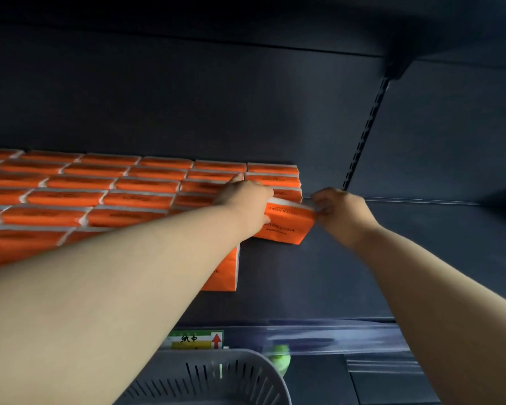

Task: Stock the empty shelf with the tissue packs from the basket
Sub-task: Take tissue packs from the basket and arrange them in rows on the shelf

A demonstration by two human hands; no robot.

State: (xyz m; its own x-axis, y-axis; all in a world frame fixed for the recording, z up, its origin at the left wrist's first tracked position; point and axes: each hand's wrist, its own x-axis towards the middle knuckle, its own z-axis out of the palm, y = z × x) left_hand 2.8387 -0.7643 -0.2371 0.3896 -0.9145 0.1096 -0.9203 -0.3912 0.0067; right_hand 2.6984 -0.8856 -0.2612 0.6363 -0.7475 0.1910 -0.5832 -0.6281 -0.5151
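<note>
**A:** How will that orange film-wrapped tissue pack [289,213] handle?

**B:** Light and soft, I'd judge. It gives when squeezed and the film looks slick, so the two short ends are the places to take it, not the flat face.

**A:** Is it held that way?

**B:** Yes. The right grip [339,211] pinches its right end between curled fingers and thumb. The left grip [243,197] closes over its left end, thumb beneath.

**A:** And its look?

**B:** A flat orange brick with white ends and dark lettering, upside down from here.

**A:** Where is it?

**B:** Tilted on top of another orange pack [284,233], at the right edge of the stocked rows of orange packs [100,197] on the dark metal shelf [392,258].

**A:** Further out?

**B:** One upright orange pack [225,270] stands nearer the front, partly behind the left forearm. Below the shelf edge sits the grey slotted plastic basket [216,372], near a green-and-yellow shelf label [196,339] — what it holds I cannot see.
</note>
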